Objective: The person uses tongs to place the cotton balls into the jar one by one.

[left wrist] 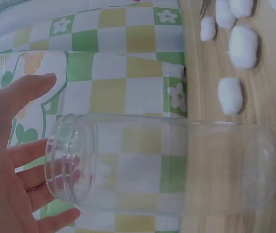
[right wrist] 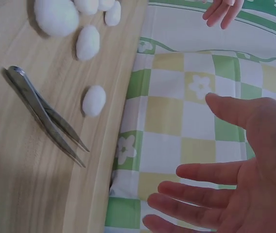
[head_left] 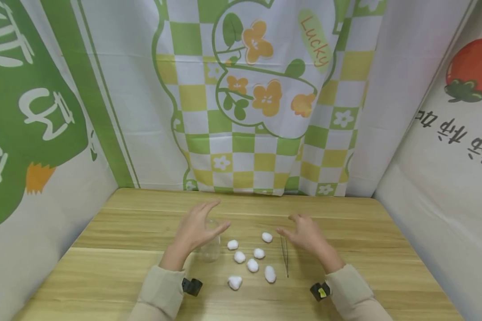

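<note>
A clear, wide-mouthed jar (head_left: 211, 253) stands upright on the wooden table, and its threaded rim shows in the left wrist view with no lid on it. My left hand (head_left: 193, 228) is beside the jar's top, thumb and fingers spread, holding nothing. Several white cotton balls (head_left: 252, 265) lie scattered between the two hands. To their right are metal tweezers (right wrist: 28, 94), lying flat with the tips pointing away from the closed end. Over the far side of the tweezers hovers my right hand (head_left: 306, 232), its fingers extended and apart, gripping nothing.
The wooden table (head_left: 116, 258) ends at a hanging checked curtain (head_left: 241, 160) at the back. Printed cloth walls (head_left: 438, 187) close in the left and right sides. Each wrist wears a small black camera (head_left: 192, 286).
</note>
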The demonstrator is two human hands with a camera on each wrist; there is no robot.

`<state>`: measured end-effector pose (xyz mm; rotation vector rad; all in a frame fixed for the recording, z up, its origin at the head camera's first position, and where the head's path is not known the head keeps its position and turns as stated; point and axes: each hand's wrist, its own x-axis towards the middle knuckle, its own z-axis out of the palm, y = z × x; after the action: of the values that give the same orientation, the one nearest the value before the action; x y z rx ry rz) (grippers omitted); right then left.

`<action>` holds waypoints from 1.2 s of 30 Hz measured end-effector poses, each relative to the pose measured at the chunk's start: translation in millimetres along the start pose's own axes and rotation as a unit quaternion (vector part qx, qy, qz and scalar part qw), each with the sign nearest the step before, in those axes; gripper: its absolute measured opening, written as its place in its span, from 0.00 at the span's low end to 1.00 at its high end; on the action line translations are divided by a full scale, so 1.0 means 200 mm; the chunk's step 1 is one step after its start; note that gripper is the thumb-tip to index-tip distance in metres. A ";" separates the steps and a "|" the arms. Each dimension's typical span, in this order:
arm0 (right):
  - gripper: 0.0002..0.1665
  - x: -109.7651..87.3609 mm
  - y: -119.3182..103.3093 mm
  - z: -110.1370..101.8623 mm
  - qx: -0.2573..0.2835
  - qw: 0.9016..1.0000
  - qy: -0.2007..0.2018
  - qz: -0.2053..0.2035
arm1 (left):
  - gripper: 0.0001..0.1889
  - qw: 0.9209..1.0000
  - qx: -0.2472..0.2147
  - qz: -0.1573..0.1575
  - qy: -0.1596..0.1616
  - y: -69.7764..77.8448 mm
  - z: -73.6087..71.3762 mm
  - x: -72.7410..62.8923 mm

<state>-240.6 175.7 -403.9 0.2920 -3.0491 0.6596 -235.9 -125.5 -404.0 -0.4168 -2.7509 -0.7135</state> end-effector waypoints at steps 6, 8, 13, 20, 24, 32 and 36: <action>0.36 -0.01 0.01 0.03 0.008 1.000 -0.003 -0.001 | 0.35 0.998 -0.056 0.008 0.017 -0.03 0.02 -0.03; 0.35 -0.02 0.02 0.04 0.012 1.000 -0.006 0.001 | 0.34 0.997 -0.073 0.015 0.027 -0.04 0.03 -0.04; 0.32 -0.02 0.02 0.06 0.032 0.999 -0.009 -0.002 | 0.33 0.993 -0.108 0.018 0.041 -0.06 0.05 -0.07; 0.22 -0.03 0.05 0.11 0.073 0.997 -0.009 0.009 | 0.34 0.985 -0.165 -0.004 0.049 -0.10 0.10 -0.11; 0.18 -0.04 0.07 0.14 0.093 0.995 -0.021 0.027 | 0.38 0.977 -0.206 -0.016 0.045 -0.12 0.12 -0.12; 0.17 -0.04 0.09 0.17 0.145 0.986 -0.055 0.065 | 0.41 0.964 -0.259 -0.057 0.019 -0.17 0.15 -0.15; 0.14 -0.05 0.09 0.18 0.179 0.978 -0.076 0.081 | 0.41 0.960 -0.271 -0.066 0.011 -0.18 0.17 -0.16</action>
<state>-232.8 179.1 -445.7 0.0991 -3.1034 1.2561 -224.9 -145.2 -458.3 -0.3254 -2.5444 -1.5029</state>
